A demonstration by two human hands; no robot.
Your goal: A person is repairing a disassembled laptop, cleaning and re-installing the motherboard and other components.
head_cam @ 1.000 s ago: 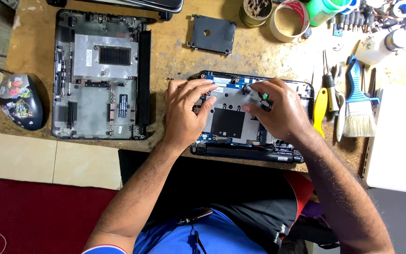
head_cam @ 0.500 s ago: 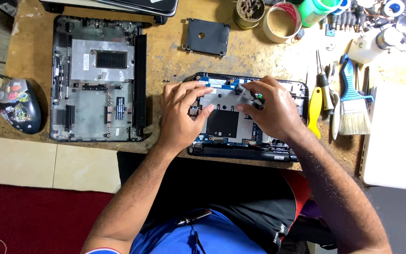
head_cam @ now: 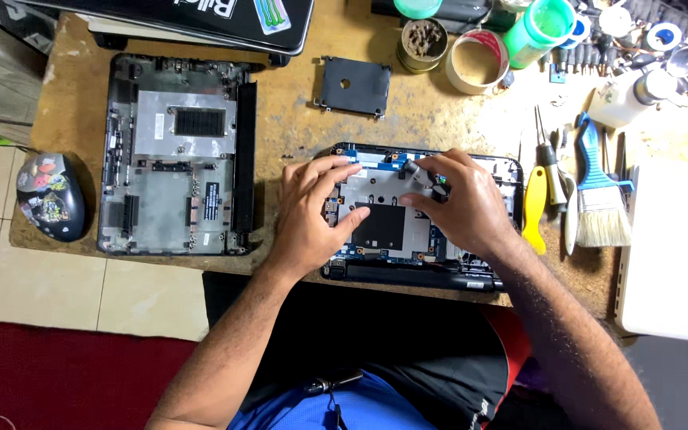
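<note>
Both hands have barely shifted on the opened laptop (head_cam: 420, 215) at the table's (head_cam: 296, 135) near edge. Left hand (head_cam: 312, 211) rests spread, fingers loose, on its left side. Right hand (head_cam: 459, 199) pinches a small dark part (head_cam: 438, 189) at the far right.

Repair workshop: screwdrivers (head_cam: 547, 163), dismantled laptop (head_cam: 408, 215)

The left hand (head_cam: 308, 215) and right hand (head_cam: 459, 209) cover much of the open laptop (head_cam: 384, 219), so whatever the right fingertips (head_cam: 417, 169) pinch is too small to tell, perhaps a connector. The black lid (head_cam: 201, 20) and white box (head_cam: 674, 247) run off the frame
</note>
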